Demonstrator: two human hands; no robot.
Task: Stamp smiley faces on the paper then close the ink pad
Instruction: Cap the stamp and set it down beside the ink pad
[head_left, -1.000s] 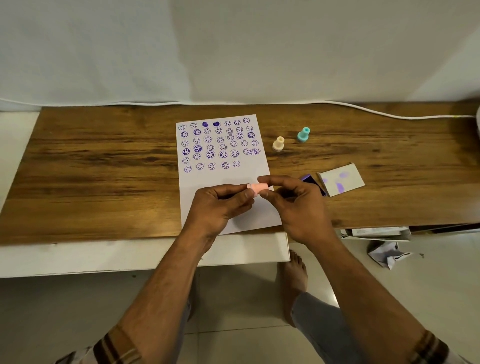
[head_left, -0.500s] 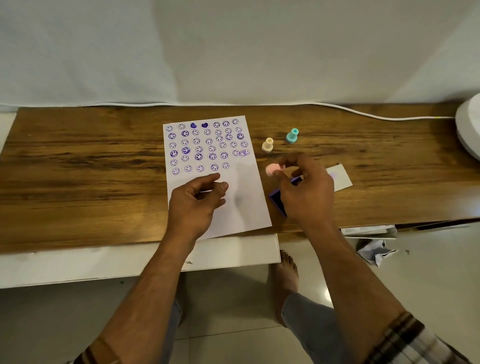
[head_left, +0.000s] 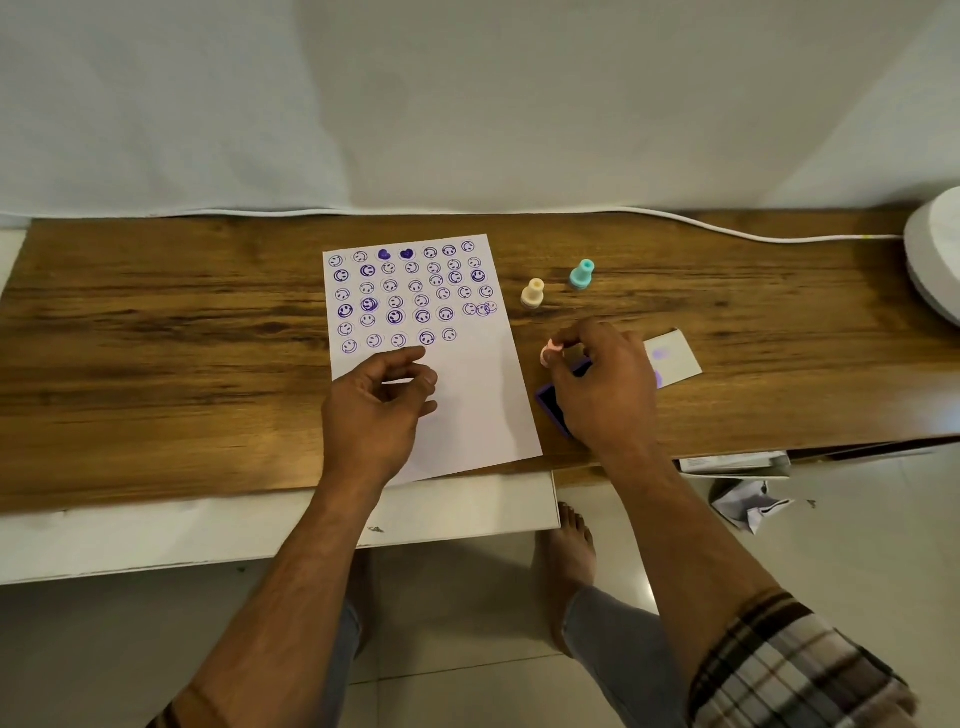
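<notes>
A white sheet of paper (head_left: 478, 395) lies on the wooden desk (head_left: 156, 338), its upper half filled with several purple smiley prints and two hearts. My left hand (head_left: 379, 410) rests on the lower part of the paper, fingers loosely curled and holding nothing. My right hand (head_left: 602, 384) pinches a small pink stamp (head_left: 550, 353) just right of the paper. Under that hand lies the purple ink pad (head_left: 551, 402), open and mostly hidden. Its white lid (head_left: 675, 356) with purple smudges lies flat to the right.
A cream stamp (head_left: 532, 293) and a teal stamp (head_left: 582, 274) stand beyond the ink pad. A white cable (head_left: 727, 231) runs along the desk's back edge to a white round object (head_left: 935, 260) at far right. Crumpled paper (head_left: 748, 504) lies on the floor.
My right hand took the pink stamp away from my left hand and carried it right, over the ink pad. My left hand let go and settled on the paper.
</notes>
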